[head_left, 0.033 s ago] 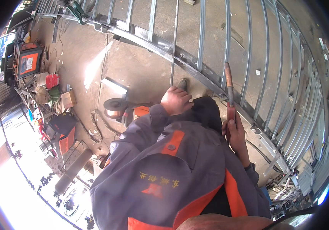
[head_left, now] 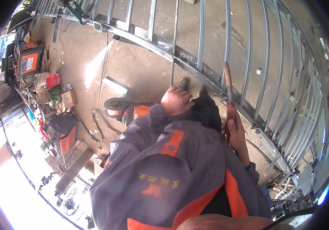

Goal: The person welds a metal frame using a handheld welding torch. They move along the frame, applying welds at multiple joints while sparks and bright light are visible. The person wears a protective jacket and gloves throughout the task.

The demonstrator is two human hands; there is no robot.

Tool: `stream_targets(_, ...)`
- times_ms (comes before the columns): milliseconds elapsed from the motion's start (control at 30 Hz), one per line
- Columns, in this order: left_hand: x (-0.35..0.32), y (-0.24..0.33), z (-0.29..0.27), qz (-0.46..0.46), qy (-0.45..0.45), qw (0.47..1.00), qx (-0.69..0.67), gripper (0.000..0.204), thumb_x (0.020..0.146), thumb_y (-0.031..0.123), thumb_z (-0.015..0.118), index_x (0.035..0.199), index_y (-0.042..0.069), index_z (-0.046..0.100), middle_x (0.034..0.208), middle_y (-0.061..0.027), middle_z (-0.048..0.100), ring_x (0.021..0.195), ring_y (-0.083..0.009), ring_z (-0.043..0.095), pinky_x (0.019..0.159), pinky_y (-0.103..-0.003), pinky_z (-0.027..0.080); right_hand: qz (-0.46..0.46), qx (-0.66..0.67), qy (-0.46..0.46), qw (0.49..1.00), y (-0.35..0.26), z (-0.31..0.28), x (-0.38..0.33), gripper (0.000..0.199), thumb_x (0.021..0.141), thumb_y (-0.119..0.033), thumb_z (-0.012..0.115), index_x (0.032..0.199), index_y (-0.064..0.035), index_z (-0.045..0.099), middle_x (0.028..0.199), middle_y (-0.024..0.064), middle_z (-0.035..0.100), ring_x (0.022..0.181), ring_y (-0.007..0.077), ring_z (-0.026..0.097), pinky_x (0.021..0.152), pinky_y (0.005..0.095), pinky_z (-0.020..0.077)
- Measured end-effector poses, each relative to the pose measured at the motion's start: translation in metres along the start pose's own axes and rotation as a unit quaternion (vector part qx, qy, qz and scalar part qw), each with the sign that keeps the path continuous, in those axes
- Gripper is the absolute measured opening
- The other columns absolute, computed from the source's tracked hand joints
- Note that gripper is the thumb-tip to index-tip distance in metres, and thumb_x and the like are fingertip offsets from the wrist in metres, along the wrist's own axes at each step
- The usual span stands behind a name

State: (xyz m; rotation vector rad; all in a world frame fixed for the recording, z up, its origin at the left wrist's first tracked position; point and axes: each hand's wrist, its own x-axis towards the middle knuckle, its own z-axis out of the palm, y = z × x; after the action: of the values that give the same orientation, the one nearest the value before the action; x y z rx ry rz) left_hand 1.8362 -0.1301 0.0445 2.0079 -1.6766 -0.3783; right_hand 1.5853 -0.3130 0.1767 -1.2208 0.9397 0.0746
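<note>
- The thin steel rod [head_left: 173, 46] is standing up against the metal gate frame [head_left: 195, 65] lying on the concrete floor [head_left: 141, 69]. Its bottom end is going down into the left hand [head_left: 176, 100].
- The left hand is closing around the low end of the rod, fingers wrapped tight on it. Keeping that hold firm is helping the rod stay straight in line with the other bars [head_left: 203, 34].
- The right hand [head_left: 234, 132] is holding a long tool with a red handle [head_left: 228, 92], fingers shut around the handle. Its tip is pointing up toward the slanted rail [head_left: 210, 80] of the frame, near the rod but apart from it.
- To do this well, I think the rod should be sitting the same gap from its neighbour bars, and touching the rail, before the tool is coming close.
- The person's grey and orange jacket [head_left: 172, 168] is hiding the knees and feet, so I cannot tell how they are standing.
- A wire spool [head_left: 115, 105] and an orange box machine [head_left: 29, 61] are sitting well apart on the left, so cables are staying out of the way.
</note>
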Motion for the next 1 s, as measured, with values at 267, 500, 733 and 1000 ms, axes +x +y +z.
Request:
stream_targets(267,0.004,0.004,0.004,-0.044,-0.095,0.992,0.065,0.034,0.091,0.046,0.074,0.102,0.014,0.076,0.092,-0.0020,0.073,0.095,-0.0227,0.069,0.090,-0.041,0.048,-0.039,-0.021,-0.063,0.997,0.011,0.015,0.047,0.062,0.116,-0.036,0.046,0.170,-0.0094,0.030,0.092,0.0012,0.060,0.077,0.0074,0.053,0.070,0.0246,0.0465)
stream_targets(500,0.006,0.002,-0.001,-0.020,-0.050,0.999,-0.006,0.035,0.087,0.043,0.079,0.108,0.016,0.076,0.095,0.0001,0.072,0.093,-0.0243,0.068,0.084,-0.043,0.048,0.021,0.091,-0.055,0.994,0.025,0.064,0.047,0.060,0.116,-0.045,0.045,0.164,-0.0083,0.042,0.079,-0.0004,0.055,0.067,0.0066,0.049,0.063,0.0235,0.0425)
stream_targets(733,-0.009,-0.032,-0.023,0.114,-0.156,0.975,-0.111,0.033,0.092,0.029,0.071,0.118,0.009,0.074,0.123,-0.0090,0.072,0.112,-0.0290,0.067,0.098,-0.045,0.049,0.063,0.142,0.024,0.988,0.053,0.155,0.050,0.059,0.114,-0.062,0.034,0.106,-0.0075,0.056,0.075,0.0035,0.060,0.062,0.0125,0.057,0.058,0.0285,0.0449)
stream_targets(1000,-0.011,-0.061,-0.059,0.022,-0.083,0.952,-0.295,0.032,0.099,0.021,0.069,0.126,0.004,0.070,0.136,-0.0182,0.064,0.121,-0.0409,0.065,0.102,-0.049,0.053,0.122,0.255,0.062,0.957,0.053,0.192,0.033,0.065,0.111,-0.068,0.038,0.121,-0.0070,0.061,0.074,0.0026,0.060,0.060,0.0101,0.056,0.056,0.0257,0.0423)
